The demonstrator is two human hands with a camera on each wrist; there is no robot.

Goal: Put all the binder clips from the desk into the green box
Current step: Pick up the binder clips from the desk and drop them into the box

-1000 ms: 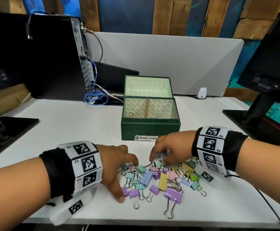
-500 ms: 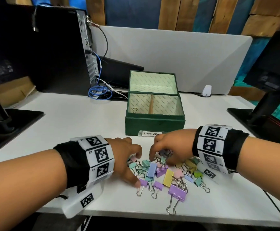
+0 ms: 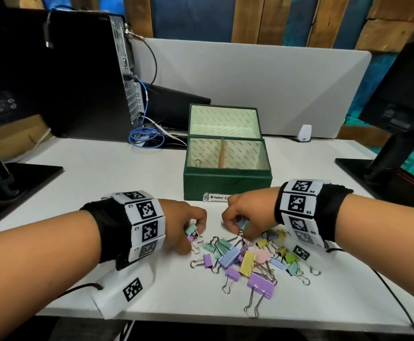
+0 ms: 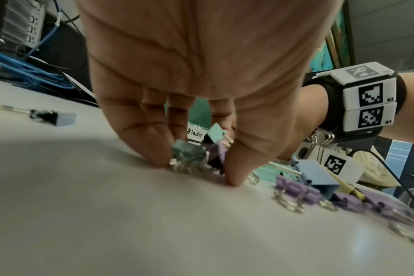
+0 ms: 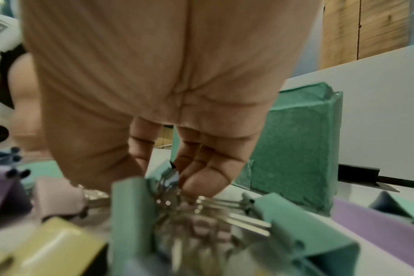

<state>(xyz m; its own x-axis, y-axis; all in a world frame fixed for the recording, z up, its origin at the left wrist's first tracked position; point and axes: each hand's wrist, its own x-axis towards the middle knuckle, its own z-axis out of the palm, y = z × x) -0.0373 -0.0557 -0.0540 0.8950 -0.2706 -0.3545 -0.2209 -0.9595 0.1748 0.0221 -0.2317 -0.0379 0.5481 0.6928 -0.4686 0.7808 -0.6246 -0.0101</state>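
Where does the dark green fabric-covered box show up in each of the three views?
Head: dark green fabric-covered box at centre, lid open, behind both hands.
Left wrist: only a green sliver between the fingers.
Right wrist: right of the hand, its corner close up.
Shared landmark: the handwritten white label, head and left wrist only.

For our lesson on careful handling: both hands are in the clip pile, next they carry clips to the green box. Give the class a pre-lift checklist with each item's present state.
1. Green box lid open: ok.
2. Left hand grip on a small bunch of clips: ok.
3. Right hand grip on a blue clip: ok.
4. Held clips free of tangled neighbours: cannot tell.
5. Box compartments have room: ok; only one clip handle shows.
6. Pile of clips cleared from the desk: not ok.
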